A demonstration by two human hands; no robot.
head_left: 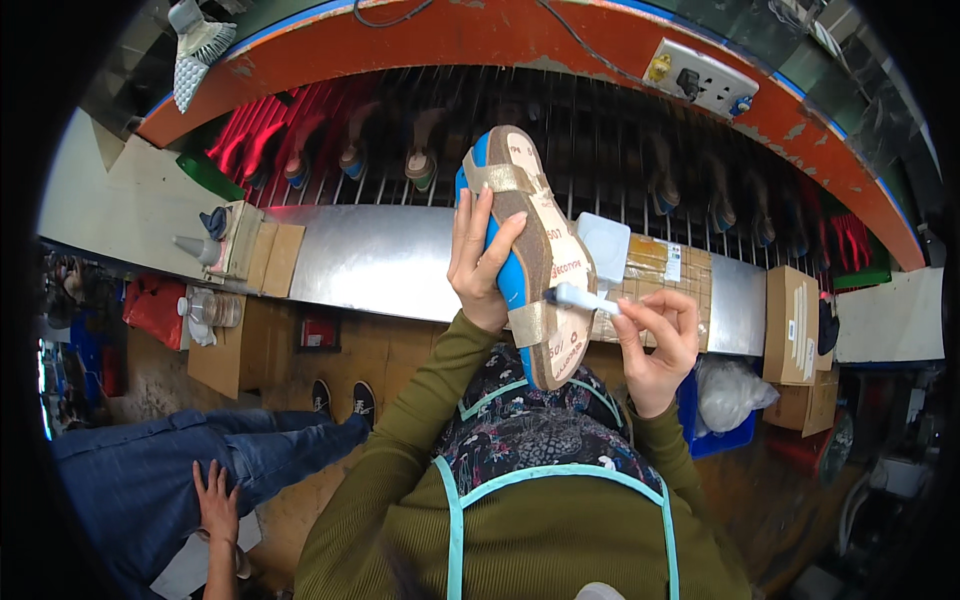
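Clearly, lettering covered much of the pale board [570, 262] on the sandal [547, 232]: red printed words and digits, repeated along its length and partly cut off by the edges, with some too small to make out. A white label with small dark print sat on the taped cardboard box [648, 262] on the metal worktop [370, 255], and pale labels marked the side of the upright carton [790, 325] at the right; their text was too fine to tell. The sandal was held up before the person's torso, its long axis nearly upright in view and its printed face toward the camera, with gold straps [503, 179] wrapped over a brown layer and a blue form [510, 278] showing along its left side. The left hand [485, 265] gripped it from that side, fingers pointing up and spread across the edge, the forearm rising from below. The right hand [660, 345], bent at the wrist, pinched the handle of a white brush [582, 299] between thumb and fingertips, other fingers curled. The brush pointed leftward, its dark tip at the brown layer beside the lower strap; whether it touched could not be told.
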